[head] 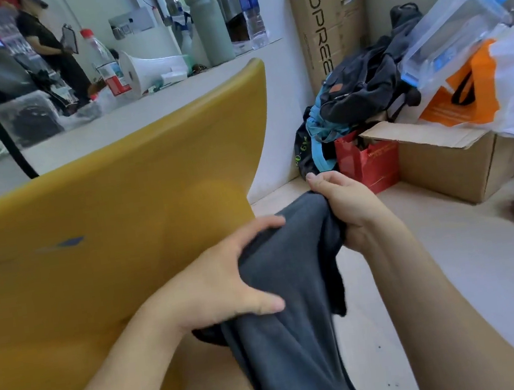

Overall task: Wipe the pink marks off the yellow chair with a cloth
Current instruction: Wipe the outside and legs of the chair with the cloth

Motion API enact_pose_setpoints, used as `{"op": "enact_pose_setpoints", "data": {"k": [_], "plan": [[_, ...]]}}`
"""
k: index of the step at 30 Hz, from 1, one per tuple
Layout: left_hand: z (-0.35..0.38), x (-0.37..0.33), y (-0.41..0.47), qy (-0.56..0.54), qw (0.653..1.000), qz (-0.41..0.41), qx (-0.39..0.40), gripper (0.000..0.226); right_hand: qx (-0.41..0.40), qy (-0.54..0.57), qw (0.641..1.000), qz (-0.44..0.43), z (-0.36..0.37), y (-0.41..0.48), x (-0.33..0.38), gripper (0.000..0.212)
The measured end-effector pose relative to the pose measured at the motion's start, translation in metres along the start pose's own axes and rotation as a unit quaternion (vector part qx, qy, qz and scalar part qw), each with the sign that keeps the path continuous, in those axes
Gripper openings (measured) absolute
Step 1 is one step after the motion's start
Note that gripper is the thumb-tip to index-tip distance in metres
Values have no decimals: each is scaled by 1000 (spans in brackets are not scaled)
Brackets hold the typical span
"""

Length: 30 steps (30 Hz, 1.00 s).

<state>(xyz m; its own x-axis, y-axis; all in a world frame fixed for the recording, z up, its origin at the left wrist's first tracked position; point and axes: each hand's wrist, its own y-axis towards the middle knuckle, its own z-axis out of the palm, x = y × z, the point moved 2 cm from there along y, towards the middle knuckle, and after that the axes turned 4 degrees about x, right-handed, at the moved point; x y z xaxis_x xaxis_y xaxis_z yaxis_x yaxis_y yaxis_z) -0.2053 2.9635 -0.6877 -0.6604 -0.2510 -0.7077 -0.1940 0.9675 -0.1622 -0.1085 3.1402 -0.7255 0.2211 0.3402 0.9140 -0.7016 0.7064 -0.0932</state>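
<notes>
- Head view: my left hand (227, 282) grips the cloth (288, 304) at mid-length, thumb over the front, fingers wrapped under it. I read this as gathering it into a pad for wiping.
- My right hand (344, 206) is clenched on the cloth's upper end, pulling it taut between the two hands; the rest hangs down toward me.
- The chair (106, 219) stands just left of the cloth, its curved yellow back facing me, its right edge almost touching my left fingers.
- I see a bluish streak (64, 243) on the back but no pink marks; motion blur may hide them.
- Room: bare floor (452, 268) to my right, with a box (458, 160) and bags further back; the chair's face is unobstructed for sweeping leftward.
</notes>
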Motion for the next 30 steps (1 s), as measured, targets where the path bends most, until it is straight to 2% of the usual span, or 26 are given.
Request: {"op": "enact_pose_setpoints", "data": {"k": [2, 3, 5, 7, 8, 9, 11, 13, 15, 17, 19, 21, 22, 23, 24, 25, 27, 28, 30], "plan": [[3, -6, -2, 226, 971, -44, -70, 72, -32, -41, 999, -8, -4, 2, -8, 30], [2, -10, -5, 277, 951, -39, -130, 59, -39, -75, 996, -12, -3, 2, -12, 35], [-2, -7, -7, 283, 934, -10, -218, 30, -21, -186, 982, -12, -1, 0, -14, 45], [-9, -1, -4, 239, 936, -3, -257, 11, 66, -331, 941, -9, 2, -7, -5, 55], [-12, 0, -4, 224, 937, 4, -269, 6, 120, -380, 917, -15, 4, -12, 4, 63], [-12, -2, -3, 230, 932, 10, -281, 11, 175, -399, 900, -19, 8, -18, 16, 74], [-11, -12, -4, 290, 903, 13, -317, 27, 308, -357, 882, -15, 21, -30, 31, 89], [-13, -27, -6, 299, 883, -10, -360, 34, 396, -277, 875, -17, 35, -36, 27, 87], [-18, -41, -6, 245, 899, -56, -360, 33, 391, -185, 901, -41, 44, -33, 15, 69], [-17, -55, -9, 278, 899, -64, -332, 24, 373, -65, 924, -57, 44, -28, 6, 47], [-20, -79, -17, 337, 881, -16, -331, 30, 287, 52, 953, -76, 32, -13, 2, 32], [-41, -106, -26, 382, 834, 90, -388, 27, 135, 128, 978, -95, 18, 11, 4, 27], [-57, -115, -27, 421, 804, 101, -408, 26, 96, 150, 977, -114, 17, 20, 7, 27], [-75, -120, -27, 468, 781, 74, -406, 28, 78, 151, 975, -140, 21, 25, 12, 22], [-93, -118, -24, 501, 774, 27, -387, 32, 13, 79, 978, -191, 30, 25, 20, 18], [-109, -112, -22, 510, 784, -29, -353, 35, -60, 6, 974, -219, 44, 25, 26, 21], [-125, -96, -18, 458, 838, -104, -278, 42, -211, -91, 929, -292, 74, 32, 24, 17], [-128, -89, -17, 423, 860, -96, -268, 43, -238, -99, 915, -310, 91, 34, 16, 8], [-128, -85, -15, 399, 873, -55, -275, 42, -288, -165, 892, -308, 121, 28, 5, 22]]}}
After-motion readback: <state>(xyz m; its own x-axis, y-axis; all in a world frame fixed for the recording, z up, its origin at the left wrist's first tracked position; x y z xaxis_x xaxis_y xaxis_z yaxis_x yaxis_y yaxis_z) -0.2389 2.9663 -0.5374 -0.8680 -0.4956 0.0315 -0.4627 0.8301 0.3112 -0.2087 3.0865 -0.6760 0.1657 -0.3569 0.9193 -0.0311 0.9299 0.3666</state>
